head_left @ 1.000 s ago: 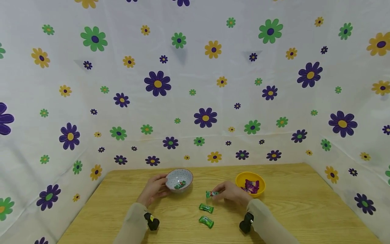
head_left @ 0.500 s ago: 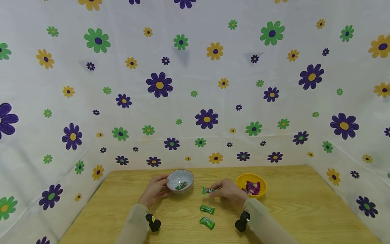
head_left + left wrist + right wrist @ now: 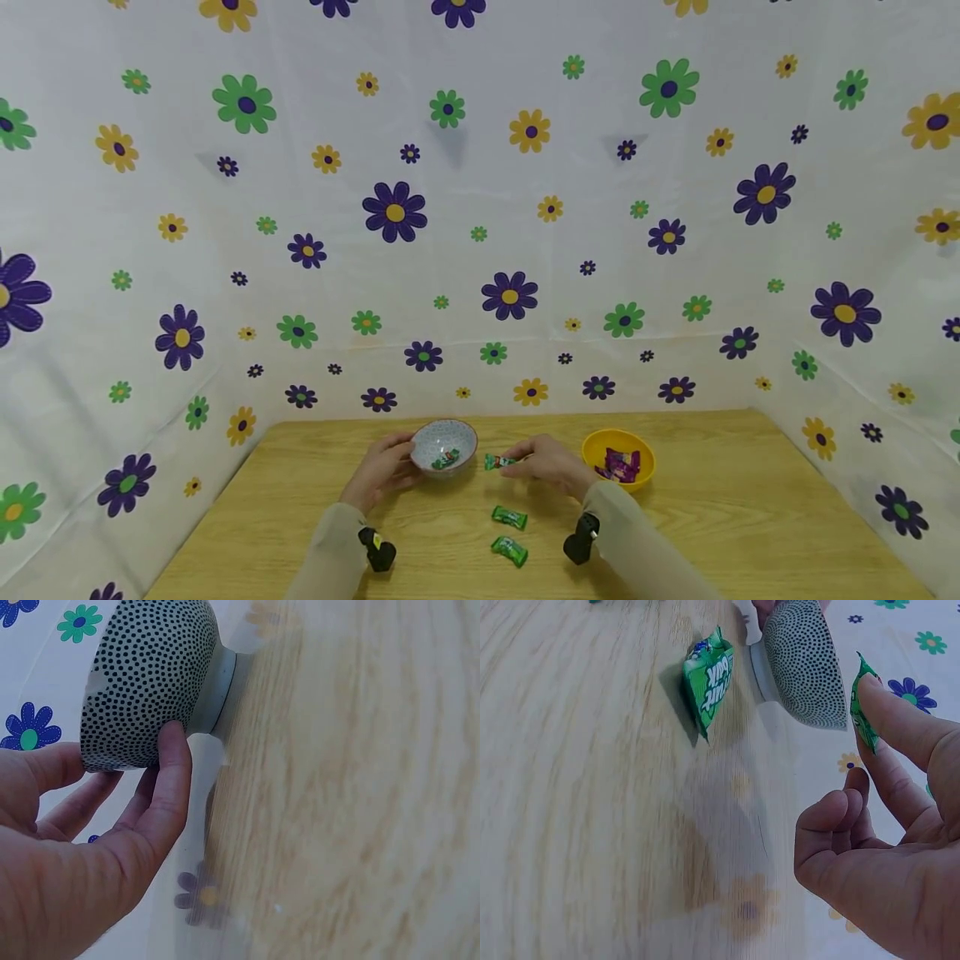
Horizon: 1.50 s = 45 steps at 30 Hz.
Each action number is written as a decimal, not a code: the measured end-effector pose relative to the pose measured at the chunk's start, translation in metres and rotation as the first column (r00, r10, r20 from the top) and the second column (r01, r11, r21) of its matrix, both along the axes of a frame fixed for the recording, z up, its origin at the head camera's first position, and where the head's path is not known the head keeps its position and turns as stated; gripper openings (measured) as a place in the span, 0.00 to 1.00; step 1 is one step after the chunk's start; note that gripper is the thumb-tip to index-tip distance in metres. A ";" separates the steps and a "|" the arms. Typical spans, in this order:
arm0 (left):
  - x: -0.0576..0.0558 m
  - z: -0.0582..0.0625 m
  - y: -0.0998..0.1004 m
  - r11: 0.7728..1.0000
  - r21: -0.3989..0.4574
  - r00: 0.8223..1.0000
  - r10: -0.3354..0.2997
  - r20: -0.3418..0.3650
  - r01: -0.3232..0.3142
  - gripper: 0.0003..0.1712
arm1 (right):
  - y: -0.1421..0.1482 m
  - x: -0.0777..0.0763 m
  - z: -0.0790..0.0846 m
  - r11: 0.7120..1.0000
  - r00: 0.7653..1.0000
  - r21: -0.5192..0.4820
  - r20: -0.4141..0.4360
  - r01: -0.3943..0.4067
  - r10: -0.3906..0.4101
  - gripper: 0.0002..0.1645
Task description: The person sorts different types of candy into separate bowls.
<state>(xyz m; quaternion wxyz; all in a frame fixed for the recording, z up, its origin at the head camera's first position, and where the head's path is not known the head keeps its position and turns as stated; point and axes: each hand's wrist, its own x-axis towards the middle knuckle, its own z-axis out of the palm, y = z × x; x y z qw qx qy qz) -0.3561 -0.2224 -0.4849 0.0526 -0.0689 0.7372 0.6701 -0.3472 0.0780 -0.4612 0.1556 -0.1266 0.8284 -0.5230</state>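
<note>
My left hand holds a dotted ceramic bowl by its near left side, thumb at the rim and fingertips against the outer wall. Green-wrapped candy lies inside it. Between thumb and index finger, my right hand pinches another green-wrapped candy, just right of the bowl and raised off the table in the right wrist view. Two more green candies, a farther one and a nearer one, lie on the table between my forearms.
To the right of my right hand stands a yellow bowl with several purple-wrapped candies in it. The wooden table ends at a white flower-printed sheet at the back and sides.
My right hand has moved left and slightly away from me, carrying the pinched green candy closer to the dotted bowl. The left hand keeps its hold on the bowl.
</note>
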 end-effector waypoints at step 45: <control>0.001 -0.001 -0.001 1.000 0.016 1.000 -0.004 -0.002 0.004 0.24 | -0.062 -0.013 0.006 0.980 0.999 -0.195 0.020 -0.028 0.032 0.19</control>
